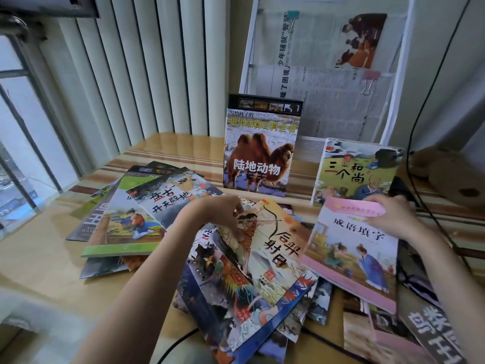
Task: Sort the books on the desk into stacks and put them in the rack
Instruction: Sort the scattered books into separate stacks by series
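Glossy thin books fan across wood desk; left hand pinches one, right hand grips pink book.

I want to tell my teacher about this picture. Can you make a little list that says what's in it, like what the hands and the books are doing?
place: wooden desk by a window
left hand: left hand pinches the top edge of the archer book
right hand: right hand grips the top of the pink book
standing books: camel book and monk book, upright at the back
loose books: heaped flat and overlapping across the desk
rack: white rack behind, holding newspapers
sorting: barely begun
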